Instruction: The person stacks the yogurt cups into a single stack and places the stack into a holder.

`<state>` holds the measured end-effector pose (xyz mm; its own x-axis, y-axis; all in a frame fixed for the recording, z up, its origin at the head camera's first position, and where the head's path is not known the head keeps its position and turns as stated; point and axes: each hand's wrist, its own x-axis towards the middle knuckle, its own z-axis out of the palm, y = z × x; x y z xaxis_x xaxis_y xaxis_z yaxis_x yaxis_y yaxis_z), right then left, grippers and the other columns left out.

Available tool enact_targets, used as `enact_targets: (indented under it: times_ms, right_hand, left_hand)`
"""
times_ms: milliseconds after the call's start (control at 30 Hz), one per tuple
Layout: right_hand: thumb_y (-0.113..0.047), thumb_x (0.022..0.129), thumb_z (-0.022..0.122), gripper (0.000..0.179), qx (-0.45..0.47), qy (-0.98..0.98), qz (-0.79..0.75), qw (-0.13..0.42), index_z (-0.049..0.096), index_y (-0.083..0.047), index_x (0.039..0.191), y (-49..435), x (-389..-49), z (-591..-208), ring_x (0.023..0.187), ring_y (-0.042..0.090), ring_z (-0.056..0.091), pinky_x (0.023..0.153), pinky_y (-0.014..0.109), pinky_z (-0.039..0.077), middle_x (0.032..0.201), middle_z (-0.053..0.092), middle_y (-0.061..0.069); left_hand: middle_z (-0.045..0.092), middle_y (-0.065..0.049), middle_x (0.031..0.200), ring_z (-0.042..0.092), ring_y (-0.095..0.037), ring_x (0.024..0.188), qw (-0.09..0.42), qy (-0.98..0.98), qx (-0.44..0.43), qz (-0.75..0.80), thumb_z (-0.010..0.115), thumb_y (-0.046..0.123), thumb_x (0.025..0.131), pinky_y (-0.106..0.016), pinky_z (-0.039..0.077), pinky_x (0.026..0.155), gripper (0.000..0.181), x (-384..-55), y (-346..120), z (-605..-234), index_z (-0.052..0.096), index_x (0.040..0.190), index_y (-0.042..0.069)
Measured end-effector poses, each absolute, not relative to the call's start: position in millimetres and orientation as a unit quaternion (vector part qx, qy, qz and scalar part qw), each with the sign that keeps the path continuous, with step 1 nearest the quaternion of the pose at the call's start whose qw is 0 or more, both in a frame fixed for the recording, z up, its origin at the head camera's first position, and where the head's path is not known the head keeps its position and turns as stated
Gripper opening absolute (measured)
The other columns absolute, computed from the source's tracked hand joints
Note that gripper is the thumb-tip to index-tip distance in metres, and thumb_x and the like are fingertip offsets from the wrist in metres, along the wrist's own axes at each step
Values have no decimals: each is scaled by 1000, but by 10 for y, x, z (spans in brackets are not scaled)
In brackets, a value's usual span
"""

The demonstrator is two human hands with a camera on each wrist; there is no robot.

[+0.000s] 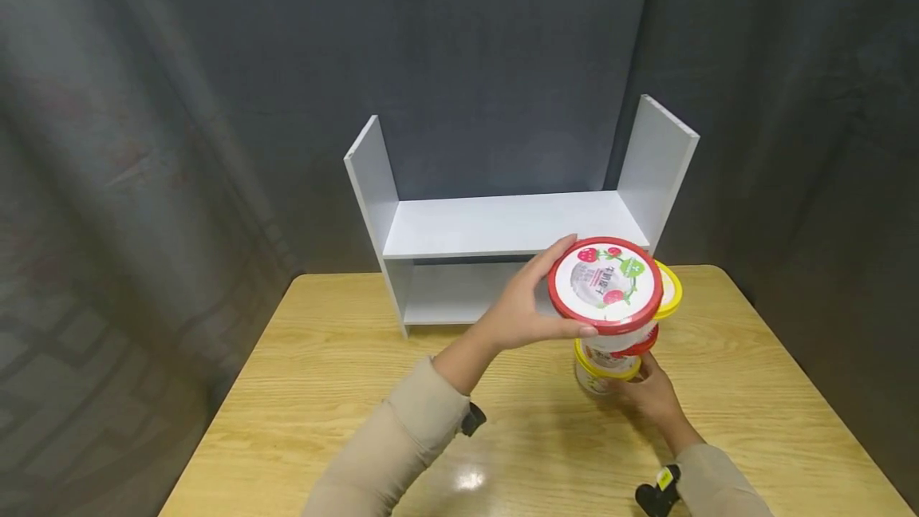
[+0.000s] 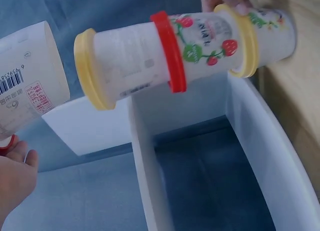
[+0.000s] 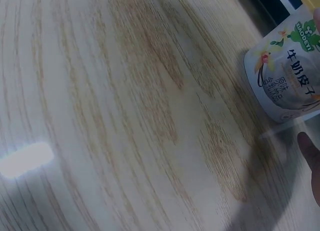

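My left hand (image 1: 515, 311) grips a white paper cup (image 2: 32, 73) by its red lid (image 1: 605, 286), which is printed with strawberries. Below it stands a stack of three similar cups. From the top these are a yellow-lidded cup (image 2: 130, 58), a red-lidded cup (image 2: 205, 43) and a yellow-lidded cup (image 1: 590, 377) on the table. In the left wrist view a gap separates the held cup from the stack. My right hand (image 1: 652, 399) holds the bottom cup near its lid, thumb and fingers around its sides. In the head view the held cup hides much of the stack.
A white two-tier shelf (image 1: 510, 226) with tall side panels stands at the back of the wooden table (image 1: 323, 389), behind the stack. Dark grey curtains (image 1: 502, 62) hang around the table. A dark device (image 1: 656, 495) is strapped at the right wrist.
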<state>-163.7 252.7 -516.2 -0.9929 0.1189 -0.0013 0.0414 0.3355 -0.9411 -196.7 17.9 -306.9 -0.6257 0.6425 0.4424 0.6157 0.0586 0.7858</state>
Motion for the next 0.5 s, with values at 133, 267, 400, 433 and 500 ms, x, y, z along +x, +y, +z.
enact_targets:
  times_ms: [133,267,400,433,500]
  right_hand:
    - [-24,70,72,80,-56,-814,578,23,25,-5,131,2523,-1634,-5162,113,39,34,89,52,31,126,36,24]
    - [-24,69,72,81,-62,-809,584,11,23,-6,132,2520,-1634,-5154,113,39,34,90,51,32,126,35,23]
    - [-23,69,72,82,-64,-799,597,4,23,-9,133,2521,-1645,-5151,115,37,33,91,51,30,128,34,21]
    - [-23,69,72,82,-63,-796,602,3,23,-9,133,2525,-1650,-5159,115,37,32,92,51,30,128,34,21]
    - [-24,68,73,83,-64,-795,603,3,23,-9,133,2534,-1657,-5181,115,36,33,92,50,30,128,34,20]
  left_hand:
    - [30,7,134,22,-3,122,20,725,423,543,76,14,63,-31,24,99,91,-2037,219,-2980,22,137,18]
    - [31,11,133,26,-2,119,35,734,397,549,75,19,65,-31,29,96,89,-2105,305,-2911,23,136,22]
    - [31,14,132,30,-2,116,50,749,370,547,74,25,66,-29,36,90,86,-2171,421,-2865,24,136,28]
    - [31,15,132,30,-2,115,54,754,362,546,74,26,66,-28,37,89,85,-2186,454,-2860,24,135,29]
    - [32,15,131,30,-2,116,59,761,350,543,74,28,66,-30,36,90,85,-2212,516,-2855,25,135,29]
